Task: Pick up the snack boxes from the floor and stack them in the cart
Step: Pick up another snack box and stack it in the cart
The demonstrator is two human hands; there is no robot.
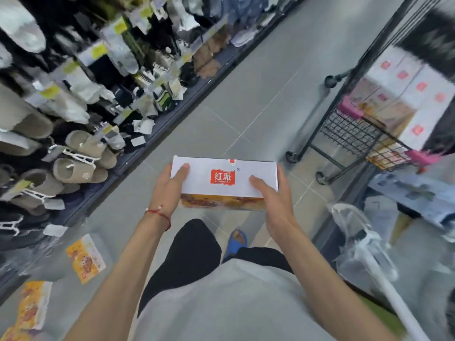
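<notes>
Holding a white snack box level in front of us, we have it up off the grey floor, on our side of the cart and apart from it, touching none of its wire. The box shows a red logo on its top face and an orange printed picture along the side facing us.

Our left grip wraps the end of the box farther from the cart, thumb flat on the top and fingers curled underneath. Our right grip wraps the end nearer the cart in the same way, thumb on top and fingers curled around the corner. A red string bracelet sits on the left wrist.

The cart is black wire with pink trim, and the stacked boxes inside it are white with red marks, though blurred. Well apart from the cart, beyond our left arm, one loose box lies on the floor with its orange face up, and a second loose box lies farther still from the cart, near the frame's edge.

Across the aisle from the cart runs a shelf rack hung with slippers and socks. Between us and the cart, lower down, a blue sandal shows on our foot.
</notes>
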